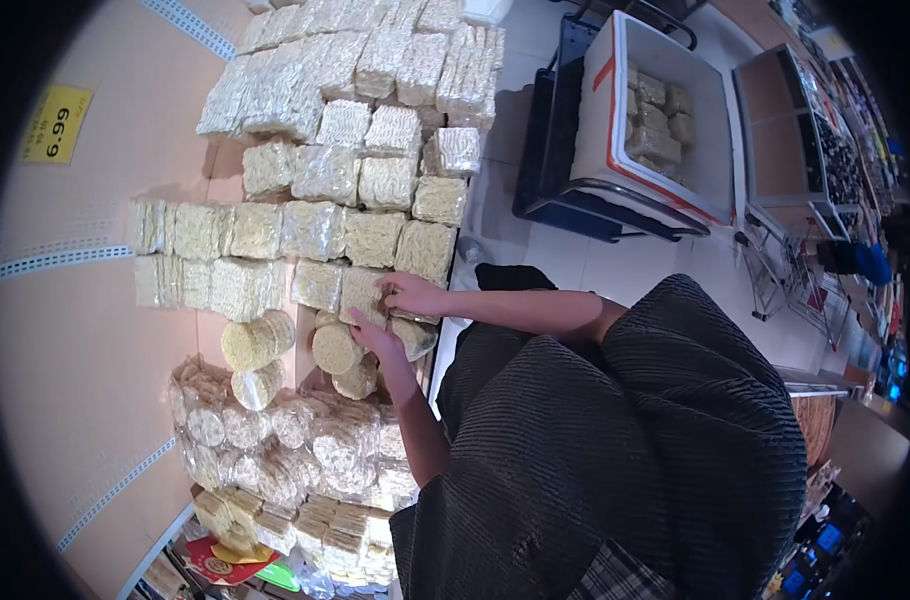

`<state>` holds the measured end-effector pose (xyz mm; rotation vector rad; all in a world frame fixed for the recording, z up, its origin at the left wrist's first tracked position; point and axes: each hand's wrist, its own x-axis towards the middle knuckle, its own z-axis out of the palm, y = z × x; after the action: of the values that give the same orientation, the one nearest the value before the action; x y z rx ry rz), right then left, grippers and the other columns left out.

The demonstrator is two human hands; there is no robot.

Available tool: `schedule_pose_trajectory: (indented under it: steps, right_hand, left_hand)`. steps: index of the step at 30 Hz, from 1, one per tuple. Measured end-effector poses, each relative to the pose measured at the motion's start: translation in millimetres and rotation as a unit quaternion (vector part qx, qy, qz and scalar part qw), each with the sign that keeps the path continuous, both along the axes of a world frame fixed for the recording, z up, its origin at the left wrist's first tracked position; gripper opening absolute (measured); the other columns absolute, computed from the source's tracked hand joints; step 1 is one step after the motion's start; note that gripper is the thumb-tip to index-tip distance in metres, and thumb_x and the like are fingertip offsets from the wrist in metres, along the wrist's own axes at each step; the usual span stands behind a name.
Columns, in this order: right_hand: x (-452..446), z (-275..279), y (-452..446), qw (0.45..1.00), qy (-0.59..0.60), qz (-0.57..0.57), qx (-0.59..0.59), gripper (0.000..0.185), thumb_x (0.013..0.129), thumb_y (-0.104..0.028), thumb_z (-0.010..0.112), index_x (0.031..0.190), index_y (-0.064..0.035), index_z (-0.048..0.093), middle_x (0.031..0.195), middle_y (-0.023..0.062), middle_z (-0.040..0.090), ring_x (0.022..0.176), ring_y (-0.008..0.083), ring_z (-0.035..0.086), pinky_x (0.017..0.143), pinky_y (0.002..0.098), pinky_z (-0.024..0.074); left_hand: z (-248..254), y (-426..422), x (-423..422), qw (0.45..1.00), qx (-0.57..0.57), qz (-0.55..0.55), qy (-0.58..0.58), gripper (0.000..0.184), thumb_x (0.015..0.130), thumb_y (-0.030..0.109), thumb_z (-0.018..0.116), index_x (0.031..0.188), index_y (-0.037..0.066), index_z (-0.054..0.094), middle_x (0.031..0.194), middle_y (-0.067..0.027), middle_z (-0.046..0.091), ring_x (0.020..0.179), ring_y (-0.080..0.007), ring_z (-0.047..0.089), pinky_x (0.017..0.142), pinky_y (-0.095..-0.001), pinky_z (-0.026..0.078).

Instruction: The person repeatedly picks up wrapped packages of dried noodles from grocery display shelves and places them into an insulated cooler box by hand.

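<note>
Wrapped blocks of dried noodles are stacked in rows on the shelf in front of me. Both of my hands are at one pack of dried noodles (362, 291) at the near end of a row. My right hand (415, 297) curls its fingers over the side of the pack. My left hand (377, 338) holds the pack's lower edge, thumb against its face. Round noodle cakes (337, 348) sit just beside my left hand. Another block (318, 286) stands directly behind the held pack.
Bagged round noodles (315, 440) fill the shelf toward the bottom. A yellow price tag (57, 124) is on the back panel. Behind me, a white foam box (595, 150) with more noodle packs stands on a blue trolley (540, 190). A shopping cart (800, 290) is farther right.
</note>
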<state>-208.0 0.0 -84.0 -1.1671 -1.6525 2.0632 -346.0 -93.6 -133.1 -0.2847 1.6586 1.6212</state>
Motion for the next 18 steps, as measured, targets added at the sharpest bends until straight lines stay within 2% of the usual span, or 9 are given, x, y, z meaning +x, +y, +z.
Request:
schedule_pose_trajectory:
  steps: [1,3,4,7,9,13,15,18]
  right_hand:
    - [7,7,1,0.999,0.021,0.011,-0.045,0.059,0.092,-0.023,0.072,0.144,0.0001,0.058,0.132,0.0155,0.066,0.122,0.0270,0.064,0.106,0.0355,0.0496]
    - [34,16,2,0.999,0.047,-0.001,-0.012,0.050,0.096,-0.022,0.071,0.140,-0.0010,0.061,0.125,0.0107,0.069,0.114,0.0215,0.066,0.099,0.0339,0.0522]
    - [49,21,1,0.998,0.061,-0.006,0.003,0.045,0.098,-0.022,0.070,0.138,-0.0016,0.062,0.121,0.0082,0.071,0.110,0.0187,0.067,0.096,0.0331,0.0535]
    - [117,54,9,0.989,0.087,-0.053,-0.109,0.037,0.103,-0.024,0.068,0.134,-0.0034,0.064,0.120,0.0056,0.071,0.109,0.0153,0.068,0.094,0.0336,0.0538]
    - [166,78,11,0.977,0.102,-0.148,-0.111,0.029,0.102,-0.026,0.070,0.123,-0.0072,0.067,0.111,0.0034,0.072,0.102,0.0119,0.069,0.087,0.0310,0.0547]
    - [261,121,26,0.936,0.136,-0.317,-0.071,0.025,0.103,-0.021,0.069,0.122,-0.0061,0.066,0.110,0.0054,0.073,0.101,0.0159,0.071,0.086,0.0331,0.0562]
    - [307,127,43,0.909,0.140,-0.390,-0.055,0.022,0.102,-0.017,0.069,0.121,-0.0056,0.066,0.108,0.0065,0.073,0.101,0.0169,0.073,0.084,0.0322,0.0576]
    - [375,115,89,0.883,0.118,-0.454,0.014,0.023,0.102,-0.014,0.067,0.123,-0.0037,0.065,0.111,0.0087,0.072,0.104,0.0200,0.073,0.087,0.0337,0.0588]
  left_hand:
    - [1,3,2,1.000,-0.004,0.000,0.002,0.072,0.100,0.052,0.070,0.157,0.017,0.041,0.156,-0.0113,0.049,0.138,-0.0324,0.051,0.108,-0.0597,0.046]
    - [3,5,1,1.000,-0.017,0.004,0.013,0.075,0.100,0.053,0.069,0.156,0.012,0.041,0.156,-0.0133,0.047,0.137,-0.0343,0.051,0.108,-0.0593,0.045]
    - [1,5,-3,1.000,-0.015,-0.006,0.005,0.078,0.100,0.054,0.068,0.158,0.012,0.037,0.160,-0.0142,0.042,0.140,-0.0352,0.047,0.110,-0.0599,0.044]
    - [3,1,-8,0.999,-0.033,-0.042,-0.004,0.081,0.099,0.053,0.067,0.160,0.013,0.032,0.163,-0.0150,0.036,0.144,-0.0358,0.042,0.111,-0.0606,0.043]
    - [13,0,-2,0.999,-0.030,-0.028,-0.010,0.081,0.100,0.051,0.066,0.161,0.013,0.030,0.164,-0.0153,0.034,0.144,-0.0359,0.041,0.113,-0.0608,0.041]
    - [25,-11,24,0.997,-0.028,-0.029,0.063,0.077,0.101,0.044,0.064,0.161,0.011,0.029,0.162,-0.0152,0.035,0.142,-0.0358,0.042,0.116,-0.0586,0.038]
    - [40,-20,44,0.992,-0.048,-0.054,0.100,0.073,0.101,0.033,0.063,0.160,0.007,0.029,0.159,-0.0176,0.036,0.142,-0.0340,0.041,0.118,-0.0527,0.035]
    - [27,-50,76,0.976,-0.005,-0.092,0.195,0.068,0.099,0.020,0.063,0.156,0.003,0.029,0.156,-0.0195,0.035,0.143,-0.0319,0.039,0.118,-0.0468,0.036]
